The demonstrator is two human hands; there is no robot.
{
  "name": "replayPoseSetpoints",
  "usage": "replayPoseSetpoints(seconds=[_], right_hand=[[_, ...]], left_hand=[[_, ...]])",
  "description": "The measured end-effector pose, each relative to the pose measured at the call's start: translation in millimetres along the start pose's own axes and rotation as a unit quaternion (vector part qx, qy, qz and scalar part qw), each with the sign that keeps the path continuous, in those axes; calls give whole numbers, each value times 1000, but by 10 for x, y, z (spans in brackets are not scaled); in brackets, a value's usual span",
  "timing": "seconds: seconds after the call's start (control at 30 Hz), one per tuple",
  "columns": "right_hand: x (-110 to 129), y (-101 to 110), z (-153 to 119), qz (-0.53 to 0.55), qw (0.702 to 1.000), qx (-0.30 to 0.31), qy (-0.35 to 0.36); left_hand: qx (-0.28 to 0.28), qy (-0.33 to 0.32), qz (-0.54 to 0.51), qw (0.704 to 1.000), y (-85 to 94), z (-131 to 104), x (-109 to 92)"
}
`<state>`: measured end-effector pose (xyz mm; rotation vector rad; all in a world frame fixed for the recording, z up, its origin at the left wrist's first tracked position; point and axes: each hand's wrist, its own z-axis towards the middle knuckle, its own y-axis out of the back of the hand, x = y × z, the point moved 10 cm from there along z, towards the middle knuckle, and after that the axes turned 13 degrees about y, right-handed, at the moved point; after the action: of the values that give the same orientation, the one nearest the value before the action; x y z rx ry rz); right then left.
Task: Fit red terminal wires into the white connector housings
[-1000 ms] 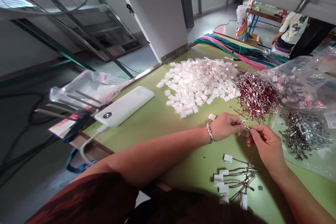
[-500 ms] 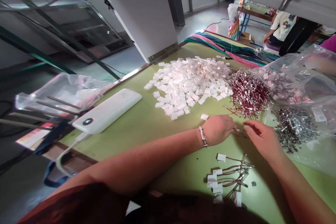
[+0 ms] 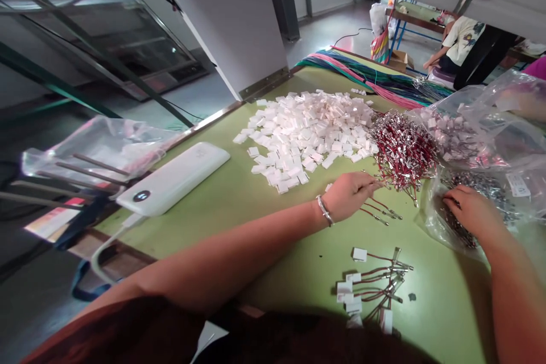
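My left hand (image 3: pixel 350 198), with a bracelet at the wrist, is closed in a pinch on a short red wire at the near edge of a pile of red wires (image 3: pixel 403 151) with metal terminals. Several loose red wires (image 3: pixel 384 207) lie just under its fingers. My right hand (image 3: pixel 475 213) reaches into a clear plastic bag (image 3: pixel 430 219) of small dark metal parts (image 3: pixel 463 233). Its fingers are curled together among them; what they pinch is hidden. Nearer me lie several red wires with white connector housings (image 3: pixel 359 255) on one end and metal ends opposite.
A large heap of white housings (image 3: pixel 307 133) covers the middle of the green table (image 3: pixel 273 256). A white power bank (image 3: pixel 174 179) with a cable lies left. Bundled coloured wires (image 3: pixel 341 68) stretch along the back. Another clear bag (image 3: pixel 460 133) holds housings. A seated person (image 3: pixel 460 42) is beyond.
My right hand has moved right, away from my left hand, into the bag of metal parts. My left hand has shifted slightly up and left; loose red wires now show beneath it.
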<state>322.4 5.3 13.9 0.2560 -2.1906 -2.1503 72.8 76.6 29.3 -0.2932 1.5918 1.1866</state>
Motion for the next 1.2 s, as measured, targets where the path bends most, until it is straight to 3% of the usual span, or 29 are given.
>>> replayPoseSetpoints(seconds=[0.1, 0.2, 0.33, 0.43, 0.53, 0.67, 0.8, 0.9, 1.0, 1.1, 1.2], right_hand=[[12, 189, -15, 11, 998, -64, -25], [144, 427, -58, 136, 974, -171, -62], [815, 519, 28, 306, 929, -205, -7], [1258, 534, 79, 337, 916, -216, 32], [1468, 506, 110, 336, 914, -217, 72], [1511, 484, 126, 331, 914, -202, 119], [1588, 382, 134, 339, 921, -119, 148], [1606, 320, 125, 355, 921, -93, 134], [1532, 317, 126, 371, 917, -103, 99], [1500, 310, 131, 352, 928, -83, 94], [1533, 281, 125, 332, 936, -55, 105]], left_hand=[[23, 34, -2, 999, -24, 42, 55], [43, 35, 14, 998, -76, 32, 36], [108, -3, 65, 992, -283, -69, -65], [129, -12, 101, 987, -378, -132, -90], [129, -15, 123, 984, -390, -152, -98], [136, -32, 195, 971, -413, -164, -107], [173, -82, 343, 919, -574, -247, -109], [200, -128, 384, 892, -693, -337, -144], [171, -134, 371, 903, -646, -320, -190], [139, -136, 312, 930, -467, -223, -266], [116, -67, 224, 965, -204, 12, -234]])
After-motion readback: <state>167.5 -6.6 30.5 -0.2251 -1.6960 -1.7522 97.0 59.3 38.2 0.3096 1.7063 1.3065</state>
